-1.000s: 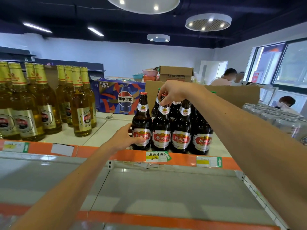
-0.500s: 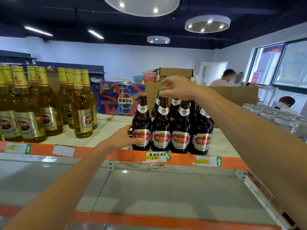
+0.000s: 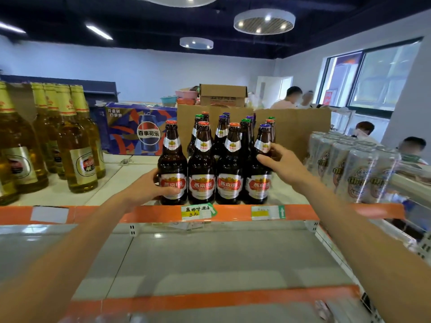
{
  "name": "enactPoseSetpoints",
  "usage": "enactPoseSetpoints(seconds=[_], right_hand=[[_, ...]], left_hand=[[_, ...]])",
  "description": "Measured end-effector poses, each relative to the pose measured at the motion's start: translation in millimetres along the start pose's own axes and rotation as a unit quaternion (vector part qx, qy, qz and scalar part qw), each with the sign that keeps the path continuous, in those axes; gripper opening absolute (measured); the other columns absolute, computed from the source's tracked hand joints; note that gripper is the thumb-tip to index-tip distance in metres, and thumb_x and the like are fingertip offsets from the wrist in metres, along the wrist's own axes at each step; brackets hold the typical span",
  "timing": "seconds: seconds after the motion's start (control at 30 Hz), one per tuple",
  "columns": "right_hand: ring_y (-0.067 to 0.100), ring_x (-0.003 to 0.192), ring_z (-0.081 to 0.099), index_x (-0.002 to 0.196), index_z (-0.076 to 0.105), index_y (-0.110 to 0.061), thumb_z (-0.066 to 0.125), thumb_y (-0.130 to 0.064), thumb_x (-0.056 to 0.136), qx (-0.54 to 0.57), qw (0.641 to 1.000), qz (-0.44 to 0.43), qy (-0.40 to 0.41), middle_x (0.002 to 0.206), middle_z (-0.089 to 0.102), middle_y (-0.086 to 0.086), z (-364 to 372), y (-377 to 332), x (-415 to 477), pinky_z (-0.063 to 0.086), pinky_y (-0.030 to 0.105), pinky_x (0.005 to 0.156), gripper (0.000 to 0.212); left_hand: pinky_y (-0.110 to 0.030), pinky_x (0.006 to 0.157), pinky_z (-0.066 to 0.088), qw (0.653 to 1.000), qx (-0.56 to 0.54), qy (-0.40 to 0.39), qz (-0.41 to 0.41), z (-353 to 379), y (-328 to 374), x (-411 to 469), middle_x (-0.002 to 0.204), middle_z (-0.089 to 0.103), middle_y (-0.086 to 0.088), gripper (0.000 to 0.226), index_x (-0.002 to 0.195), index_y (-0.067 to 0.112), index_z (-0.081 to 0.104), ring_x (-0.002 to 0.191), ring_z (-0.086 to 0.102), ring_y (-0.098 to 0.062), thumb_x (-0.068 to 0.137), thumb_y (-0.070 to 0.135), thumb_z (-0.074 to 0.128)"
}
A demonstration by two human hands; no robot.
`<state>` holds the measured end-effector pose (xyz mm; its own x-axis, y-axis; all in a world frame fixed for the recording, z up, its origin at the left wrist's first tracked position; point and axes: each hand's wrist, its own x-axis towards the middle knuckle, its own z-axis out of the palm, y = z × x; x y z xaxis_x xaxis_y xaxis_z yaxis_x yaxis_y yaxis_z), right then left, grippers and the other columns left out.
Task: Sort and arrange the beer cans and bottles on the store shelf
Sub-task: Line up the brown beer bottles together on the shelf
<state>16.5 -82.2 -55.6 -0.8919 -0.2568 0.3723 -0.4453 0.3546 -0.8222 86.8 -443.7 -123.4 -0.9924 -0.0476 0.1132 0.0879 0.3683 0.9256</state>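
The dark brown glass beer bottles [image 3: 201, 164] in the front row all have a red-and-silver label that says 燕京U8. Back left, the blue printed cardboard carton [image 3: 126, 136] has the Pepsi globe with 百事可乐 across it, plus small white characters up in the corner I can't make out for sure. The handwritten white-and-yellow price tag [image 3: 198, 211] on the orange shelf edge [image 3: 233, 213] ends in 3元, and the line above that is pretty scrawly. The printed white tag [image 3: 268, 212] next to it only shows a green up arrow. Labels on the tall golden glass bottles [image 3: 77, 145] and the silver beer cans [image 3: 359, 169] are too blurry to read.
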Motion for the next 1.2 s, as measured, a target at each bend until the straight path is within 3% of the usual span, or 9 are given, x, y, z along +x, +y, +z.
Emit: enactPoseSetpoints(seconds=[0.2,0.5,0.57,0.63,0.7,0.8,0.9,1.07,1.2], right_hand=[[0.008,0.103,0.064,0.119,0.063,-0.027,0.073,-0.021,0.091,0.058,0.998,0.002,0.019,0.109,0.068,-0.01,2,5,0,0.052,0.032,0.093,0.03],[0.018,0.116,0.057,0.134,0.051,-0.019,0.073,-0.03,0.091,-0.032,0.999,0.03,0.011,0.127,0.059,0.0,-1,-8,0,0.046,0.032,0.096,0.05],[0.013,0.114,0.055,0.14,0.049,-0.016,0.072,-0.035,0.091,-0.091,0.99,-0.044,0.099,0.127,0.056,-0.003,3,-26,6,0.046,0.031,0.098,0.057],[0.011,0.109,0.056,0.133,0.056,-0.015,0.07,-0.036,0.092,-0.107,0.96,-0.126,0.225,0.124,0.06,-0.001,12,-48,14,0.05,0.031,0.098,0.048],[0.012,0.109,0.056,0.128,0.059,-0.014,0.068,-0.037,0.093,-0.142,0.933,-0.181,0.276,0.123,0.061,0.001,23,-66,21,0.05,0.029,0.096,0.043],[0.012,0.11,0.058,0.135,0.055,-0.015,0.067,-0.049,0.092,-0.195,0.941,-0.182,0.208,0.124,0.062,0.0,38,-81,33,0.05,0.031,0.096,0.056],[0.018,0.111,0.061,0.138,0.055,-0.012,0.073,-0.051,0.086,-0.15,0.981,-0.085,0.093,0.124,0.064,0.002,52,-79,38,0.05,0.033,0.096,0.067],[0.021,0.098,0.068,0.123,0.066,-0.013,0.078,-0.034,0.086,-0.13,0.987,-0.071,0.054,0.111,0.071,0.003,50,-67,41,0.055,0.037,0.093,0.044],[0.023,0.1,0.066,0.123,0.066,-0.013,0.076,-0.032,0.088,-0.137,0.987,-0.07,0.041,0.11,0.071,0.004,48,-70,40,0.053,0.042,0.097,0.041]], left_hand=[[-0.026,0.083,0.053,1.0,-0.008,0.006,-0.008,0,-1,-1,0.112,0.072,0.005,0.061,0.124,0.029,0.059,0.103,0.068,-0.012,0.071,0.021,0.088],[-0.028,0.087,0.053,1.0,-0.013,-0.001,-0.006,1,-2,-3,0.116,0.071,0.004,0.063,0.126,0.031,0.058,0.106,0.068,-0.012,0.072,0.023,0.088],[-0.028,0.088,0.054,1.0,-0.02,0.002,-0.005,1,-2,-4,0.114,0.073,0.003,0.063,0.126,0.029,0.059,0.104,0.07,-0.012,0.071,0.021,0.088],[-0.031,0.09,0.055,1.0,-0.027,0.003,-0.002,1,-1,-5,0.112,0.074,0.002,0.063,0.125,0.027,0.06,0.103,0.071,-0.013,0.07,0.02,0.089],[-0.03,0.09,0.055,1.0,-0.025,0.002,-0.002,2,0,-6,0.112,0.074,0.003,0.062,0.125,0.027,0.06,0.102,0.071,-0.012,0.07,0.019,0.089],[-0.03,0.089,0.055,1.0,-0.024,0.004,-0.004,1,-1,-6,0.111,0.075,0.005,0.062,0.124,0.028,0.06,0.102,0.071,-0.012,0.07,0.02,0.089],[-0.033,0.094,0.055,1.0,-0.018,0.005,-0.003,1,-1,-6,0.112,0.074,0.006,0.063,0.124,0.029,0.06,0.104,0.07,-0.012,0.069,0.023,0.09],[-0.027,0.088,0.053,1.0,-0.006,0.003,0.001,3,2,-6,0.113,0.072,0.006,0.059,0.124,0.03,0.058,0.106,0.067,-0.011,0.073,0.023,0.087],[-0.028,0.089,0.053,1.0,-0.007,0.002,0.001,3,2,-6,0.114,0.071,0.006,0.058,0.124,0.031,0.057,0.107,0.067,-0.011,0.074,0.022,0.087]])
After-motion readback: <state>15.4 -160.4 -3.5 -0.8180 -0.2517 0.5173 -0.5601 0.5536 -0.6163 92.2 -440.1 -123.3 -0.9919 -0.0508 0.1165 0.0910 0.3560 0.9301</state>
